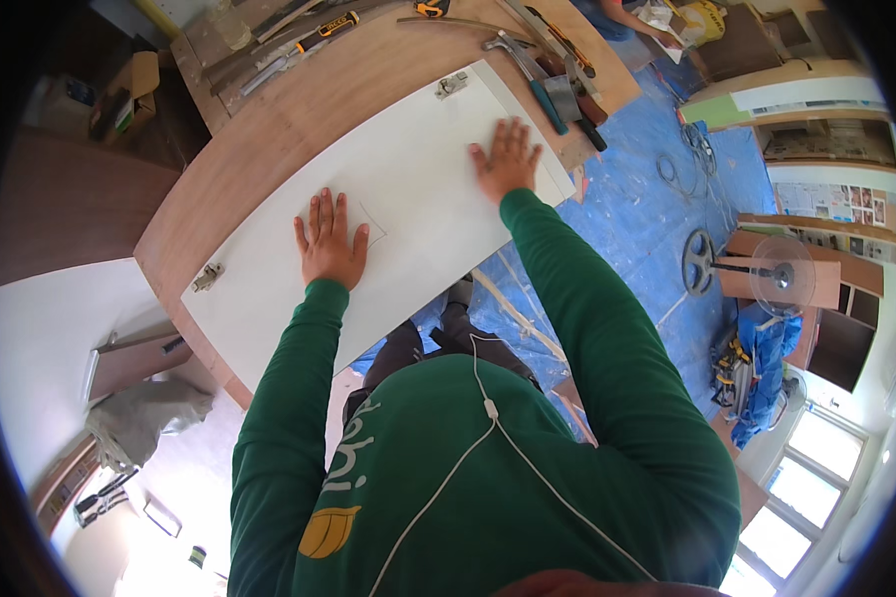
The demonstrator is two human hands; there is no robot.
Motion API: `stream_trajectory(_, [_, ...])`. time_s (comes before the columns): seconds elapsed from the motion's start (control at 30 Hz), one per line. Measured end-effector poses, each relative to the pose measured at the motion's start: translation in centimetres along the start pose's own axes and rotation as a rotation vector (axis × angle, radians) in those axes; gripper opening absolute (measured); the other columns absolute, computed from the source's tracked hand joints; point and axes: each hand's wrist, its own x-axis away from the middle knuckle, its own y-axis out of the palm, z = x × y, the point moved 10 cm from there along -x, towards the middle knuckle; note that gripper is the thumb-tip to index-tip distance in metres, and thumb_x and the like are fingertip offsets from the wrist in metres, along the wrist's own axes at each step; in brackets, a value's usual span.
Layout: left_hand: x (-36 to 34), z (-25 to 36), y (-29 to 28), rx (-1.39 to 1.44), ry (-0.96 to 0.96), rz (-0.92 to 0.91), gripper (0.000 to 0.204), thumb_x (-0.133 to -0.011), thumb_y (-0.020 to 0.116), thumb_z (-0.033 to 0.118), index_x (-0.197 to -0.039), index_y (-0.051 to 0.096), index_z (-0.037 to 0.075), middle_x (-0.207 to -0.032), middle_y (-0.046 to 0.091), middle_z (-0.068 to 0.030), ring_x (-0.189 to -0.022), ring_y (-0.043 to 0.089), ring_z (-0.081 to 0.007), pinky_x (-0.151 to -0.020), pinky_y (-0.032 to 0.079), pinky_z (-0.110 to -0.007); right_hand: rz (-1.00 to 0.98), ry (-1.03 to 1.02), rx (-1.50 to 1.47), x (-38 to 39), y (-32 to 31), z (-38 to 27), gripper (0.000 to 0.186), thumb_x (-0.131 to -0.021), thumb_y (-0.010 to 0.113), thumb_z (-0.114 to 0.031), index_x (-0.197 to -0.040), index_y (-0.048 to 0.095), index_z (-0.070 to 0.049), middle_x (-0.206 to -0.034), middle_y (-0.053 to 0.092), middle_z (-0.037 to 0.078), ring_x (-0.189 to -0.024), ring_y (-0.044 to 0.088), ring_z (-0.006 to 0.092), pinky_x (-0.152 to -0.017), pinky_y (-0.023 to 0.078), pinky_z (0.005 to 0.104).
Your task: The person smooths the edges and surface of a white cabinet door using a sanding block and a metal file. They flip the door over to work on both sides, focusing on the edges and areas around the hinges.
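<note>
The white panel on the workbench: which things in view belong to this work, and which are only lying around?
In use:
- white panel, flat on the bench
- left hand, palm down on it
- right hand, palm down on it
- two hinges on its far edge

Lying about:
- hammer
- yellow-handled tool
- fan on the floor

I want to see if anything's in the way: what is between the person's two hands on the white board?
Only bare white board, with a faint pencil line near the left hand, lies before the right hand, in the head view.
</note>
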Motion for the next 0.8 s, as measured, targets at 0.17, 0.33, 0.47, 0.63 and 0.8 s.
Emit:
stream_trajectory(0.17, [-0.3,0.5,-0.2,-0.026,-0.027,-0.003,0.068,-0.105,0.049,0.049,-0.164,0.037,0.016,-0.174,0.026,-0.0066,-0.162,0.019,-0.0245,-0.132,0.006,-0.05,0.254,-0.603,-0.448,-1.0,-5.1,-5.8,0.039,-0.101,0.066,-0.042,-0.116,0.075,-0.007,-0.137,0.065,0.024,-0.14,0.051,0.0416,-0.115,0.04,0.0579])
stream_trajectory(0.33, [-0.4,0.6,-0.6,-0.029,-0.046,0.008,0.068,-0.104,0.053,0.047,-0.163,0.039,0.017,-0.174,0.028,-0.006,-0.161,0.021,-0.0238,-0.132,0.008,-0.048,-0.056,-0.054,-1.055,-5.3,-4.2,2.9,0.038,-0.102,0.07,-0.034,-0.083,0.066,-0.001,-0.073,0.063,0.018,-0.066,0.057,0.0285,-0.064,0.046,0.0343])
stream_trajectory(0.47, [-0.5,1.1,-0.6,-0.034,-0.029,0.038,0.067,-0.103,0.054,0.046,-0.162,0.041,0.017,-0.173,0.031,-0.0063,-0.161,0.024,-0.0243,-0.132,0.01,-0.049,0.058,-0.017,-0.66,-8.1,-4.7,12.5,0.023,-0.098,0.071,-0.026,-0.097,0.069,-0.003,-0.086,0.071,0.019,-0.08,0.068,0.0361,-0.075,0.054,0.0444])
stream_trajectory(0.63, [0.1,0.4,-1.0,-0.063,-0.047,0.043,0.067,-0.103,0.055,0.045,-0.161,0.042,0.016,-0.172,0.032,-0.0064,-0.16,0.025,-0.025,-0.132,0.012,-0.049,-0.075,0.133,-0.412,-9.8,-6.6,17.6,0.03,-0.094,0.072,-0.028,-0.086,0.068,0.0,-0.086,0.07,0.026,-0.085,0.068,0.0482,-0.076,0.053,0.053])
stream_trajectory(0.8, [-0.9,1.0,-0.7,-0.057,-0.015,0.086,0.066,-0.102,0.057,0.045,-0.161,0.043,0.017,-0.171,0.034,-0.0065,-0.159,0.027,-0.0254,-0.131,0.013,-0.05,-0.006,0.024,-0.344,-11.9,-4.9,23.6,0.029,-0.088,0.077,-0.026,-0.096,0.067,0.0,-0.096,0.072,0.024,-0.093,0.07,0.0445,-0.08,0.054,0.0512])
